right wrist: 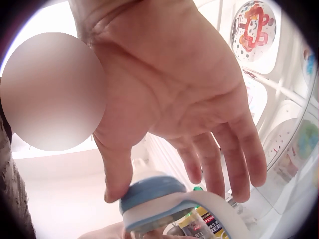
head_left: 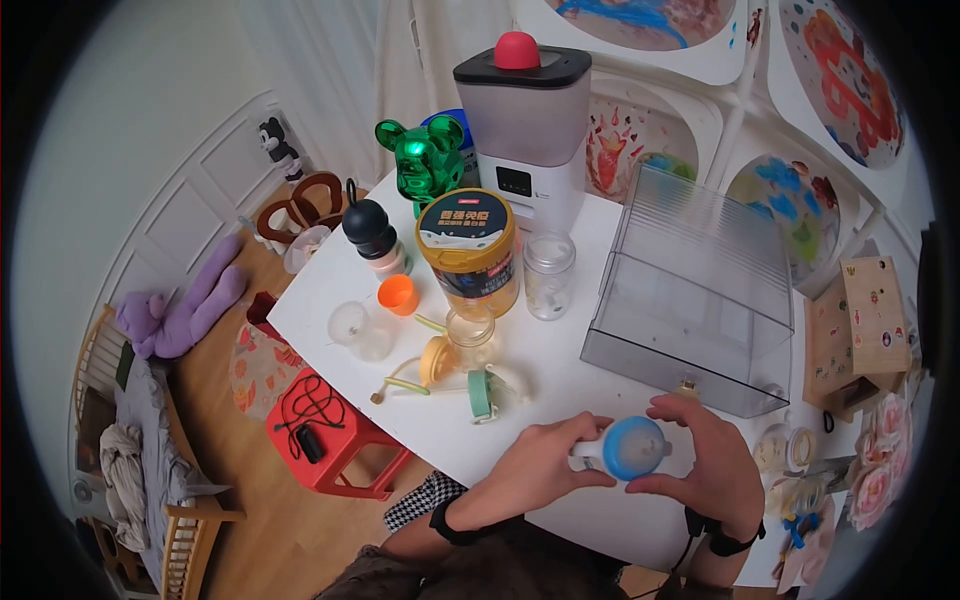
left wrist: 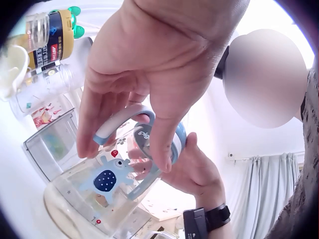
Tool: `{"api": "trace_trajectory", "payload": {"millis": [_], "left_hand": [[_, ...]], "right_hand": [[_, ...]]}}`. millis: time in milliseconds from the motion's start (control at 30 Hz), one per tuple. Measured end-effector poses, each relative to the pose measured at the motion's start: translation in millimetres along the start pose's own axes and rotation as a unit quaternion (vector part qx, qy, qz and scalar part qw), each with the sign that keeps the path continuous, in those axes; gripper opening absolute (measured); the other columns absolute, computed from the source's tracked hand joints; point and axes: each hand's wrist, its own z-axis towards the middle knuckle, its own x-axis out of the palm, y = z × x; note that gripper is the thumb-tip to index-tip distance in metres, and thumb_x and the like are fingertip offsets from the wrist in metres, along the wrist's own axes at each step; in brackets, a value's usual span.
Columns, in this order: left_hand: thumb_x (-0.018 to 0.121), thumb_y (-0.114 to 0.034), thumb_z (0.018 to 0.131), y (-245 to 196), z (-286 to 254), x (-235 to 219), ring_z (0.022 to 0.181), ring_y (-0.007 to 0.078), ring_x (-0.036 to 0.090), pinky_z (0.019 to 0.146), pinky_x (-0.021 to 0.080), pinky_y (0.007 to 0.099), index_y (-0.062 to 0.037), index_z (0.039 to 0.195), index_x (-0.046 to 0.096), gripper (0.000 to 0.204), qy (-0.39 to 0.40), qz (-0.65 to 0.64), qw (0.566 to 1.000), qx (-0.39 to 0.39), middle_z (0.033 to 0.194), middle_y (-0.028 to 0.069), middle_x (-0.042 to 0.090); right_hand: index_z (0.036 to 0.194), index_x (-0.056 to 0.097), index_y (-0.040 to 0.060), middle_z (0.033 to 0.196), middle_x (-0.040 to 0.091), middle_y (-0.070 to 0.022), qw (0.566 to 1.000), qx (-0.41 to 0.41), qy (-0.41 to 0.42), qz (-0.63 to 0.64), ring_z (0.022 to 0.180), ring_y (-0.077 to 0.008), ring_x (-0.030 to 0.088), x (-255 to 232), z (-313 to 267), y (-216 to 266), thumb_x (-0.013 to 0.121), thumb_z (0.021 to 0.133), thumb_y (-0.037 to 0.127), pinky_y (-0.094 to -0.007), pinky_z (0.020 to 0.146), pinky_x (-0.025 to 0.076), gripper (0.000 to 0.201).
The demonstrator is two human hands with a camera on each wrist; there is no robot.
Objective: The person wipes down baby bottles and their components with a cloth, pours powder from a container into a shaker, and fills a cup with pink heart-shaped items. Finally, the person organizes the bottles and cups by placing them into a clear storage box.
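Observation:
A baby bottle with a blue collar, pale teat, two white-and-blue handles and a printed blue animal stands near the table's front edge. My left hand holds it by a handle, thumb over the collar and fingers behind. My right hand curves about its other side. In the right wrist view the thumb lies at the blue collar, while the other fingers extend past the far handle. Beyond the hands lie a green cap ring, a yellow cap ring and a clear bottle on its side.
A clear plastic case stands on the right of the white table. Behind are a yellow-lidded tub, a glass jar, a tall dispenser and a green bear figure. A red stool is left.

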Motion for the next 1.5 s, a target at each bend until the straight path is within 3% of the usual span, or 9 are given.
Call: {"api": "trace_trajectory", "payload": {"millis": [33, 133, 167, 467, 800, 1000, 1167, 1333, 1500], "left_hand": [[0.090, -0.023, 0.076, 4, 0, 1, 0.082, 0.0297, 0.069, 0.077, 0.056, 0.0345, -0.0038, 0.107, 0.057, 0.049, -0.042, 0.000, 0.999, 0.011, 0.118, 0.0106, 0.072], [0.092, -0.025, 0.073, -2, -1, -8, 0.074, 0.0195, 0.065, 0.071, 0.054, 0.0292, -0.0025, 0.107, 0.065, 0.049, -0.051, 0.038, 0.996, -0.056, 0.104, 0.0076, 0.075], [0.093, -0.028, 0.071, -9, 1, -12, 0.065, 0.0100, 0.057, 0.063, 0.048, 0.0248, -0.0023, 0.106, 0.072, 0.048, -0.048, 0.039, 0.994, -0.096, 0.085, 0.0031, 0.072], [0.093, -0.031, 0.073, -8, 3, -17, 0.060, 0.0023, 0.048, 0.057, 0.040, 0.0199, -0.0054, 0.103, 0.075, 0.043, -0.053, 0.010, 0.985, -0.165, 0.068, -0.0050, 0.060], [0.092, -0.029, 0.074, 1, 3, -14, 0.063, 0.0057, 0.052, 0.059, 0.044, 0.0232, -0.0026, 0.102, 0.072, 0.044, -0.033, 0.052, 0.980, -0.188, 0.069, -0.0017, 0.060], [0.092, -0.025, 0.073, 9, 4, -7, 0.062, 0.0102, 0.054, 0.063, 0.047, 0.0257, -0.0030, 0.111, 0.072, 0.049, -0.028, 0.026, 0.994, -0.099, 0.078, 0.0034, 0.069], [0.090, -0.022, 0.074, 12, 3, -3, 0.084, 0.0224, 0.071, 0.079, 0.055, 0.0308, -0.0042, 0.119, 0.069, 0.053, -0.044, 0.034, 0.998, -0.024, 0.105, 0.0103, 0.074], [0.088, -0.019, 0.078, 19, -2, -3, 0.105, 0.0311, 0.070, 0.090, 0.055, 0.0359, -0.0036, 0.124, 0.057, 0.058, -0.019, 0.065, 0.997, -0.043, 0.125, 0.0140, 0.068], [0.085, -0.020, 0.081, 19, -14, -9, 0.113, 0.0387, 0.065, 0.092, 0.054, 0.0423, -0.0030, 0.121, 0.047, 0.057, -0.042, 0.115, 0.991, -0.046, 0.125, 0.0194, 0.065]], "right_hand": [[0.125, 0.059, 0.0079, 0.110, 0.070, -0.0109, 1.000, 0.002, -0.001, 0.000, 0.095, -0.0304, 0.071, -2, 0, 1, 0.093, 0.068, 0.036, -0.0367, 0.081, 0.057, 0.072], [0.124, 0.060, 0.0088, 0.106, 0.067, -0.0105, 0.999, 0.048, 0.017, -0.012, 0.096, -0.0315, 0.068, -6, -1, 0, 0.089, 0.073, 0.025, -0.0379, 0.082, 0.055, 0.061], [0.123, 0.061, 0.0090, 0.101, 0.067, -0.0102, 0.999, 0.022, 0.007, -0.024, 0.090, -0.0308, 0.067, -4, -2, -5, 0.086, 0.075, 0.019, -0.0379, 0.078, 0.055, 0.056], [0.116, 0.062, 0.0069, 0.083, 0.061, -0.0093, 0.998, 0.063, 0.013, -0.010, 0.073, -0.0268, 0.063, -4, 2, -5, 0.080, 0.080, 0.012, -0.0361, 0.064, 0.051, 0.041], [0.117, 0.061, 0.0058, 0.089, 0.063, -0.0104, 0.998, 0.049, -0.002, -0.027, 0.077, -0.0279, 0.065, 4, 3, -17, 0.072, 0.084, 0.002, -0.0377, 0.070, 0.052, 0.035], [0.116, 0.062, 0.0065, 0.088, 0.062, -0.0104, 0.997, 0.074, 0.017, -0.032, 0.074, -0.0279, 0.064, 1, 4, -9, 0.069, 0.084, 0.000, -0.0371, 0.068, 0.052, 0.034], [0.115, 0.063, 0.0069, 0.087, 0.062, -0.0105, 0.997, 0.058, 0.005, -0.053, 0.073, -0.0281, 0.064, 4, 3, -11, 0.069, 0.084, -0.001, -0.0377, 0.066, 0.052, 0.033], [0.113, 0.064, 0.0068, 0.087, 0.061, -0.0108, 0.995, 0.086, 0.003, -0.047, 0.073, -0.0294, 0.064, -1, 0, -5, 0.068, 0.084, -0.002, -0.0384, 0.066, 0.052, 0.031], [0.110, 0.064, 0.0053, 0.084, 0.059, -0.0106, 0.976, 0.105, -0.169, -0.091, 0.071, -0.0283, 0.063, -24, -27, 7, 0.069, 0.081, -0.006, -0.0379, 0.065, 0.050, 0.031]]}}
